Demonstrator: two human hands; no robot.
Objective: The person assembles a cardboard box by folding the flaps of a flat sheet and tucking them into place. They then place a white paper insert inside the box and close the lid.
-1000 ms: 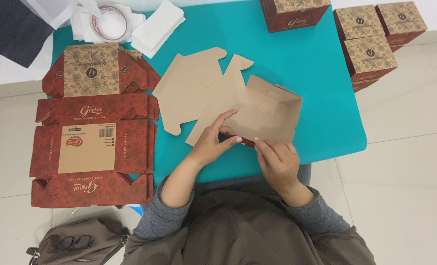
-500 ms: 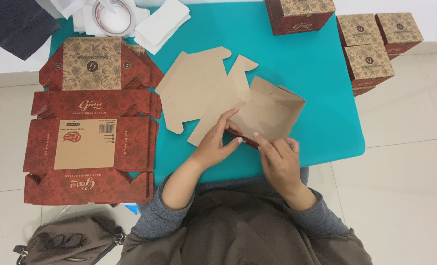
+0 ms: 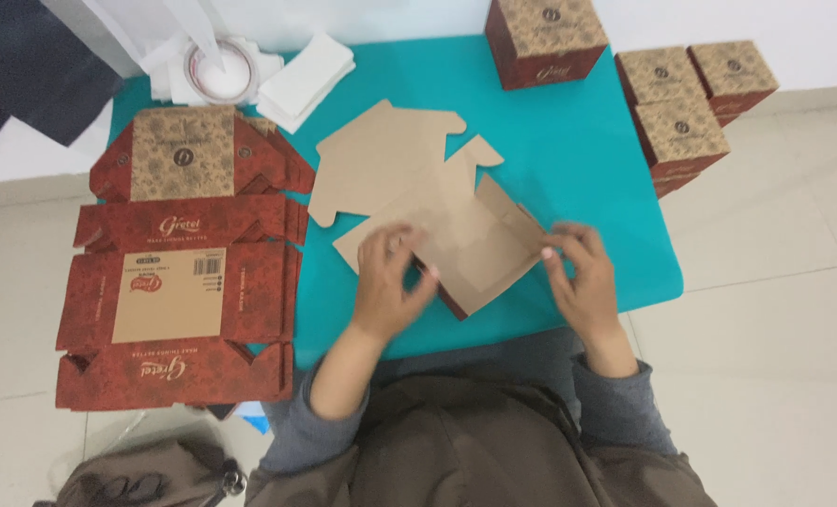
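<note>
Hands spread apart: left hand (image 3: pixel 388 286) and right hand (image 3: pixel 583 277) now grip opposite edges of one brown carton blank (image 3: pixel 446 202) on teal table (image 3: pixel 568 160). Four assembled boxes (image 3: pixel 542 39) behind.

Plain tan box blank (image 3: pixel 437 202), teal table (image 3: pixel 568 160), red-and-tan patterned boxes (image 3: pixel 545 42)

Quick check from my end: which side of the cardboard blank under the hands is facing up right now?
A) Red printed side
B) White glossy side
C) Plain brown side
C: the cardboard blank shows plain brown between the left hand and right hand, with red only along its near edge.
</note>
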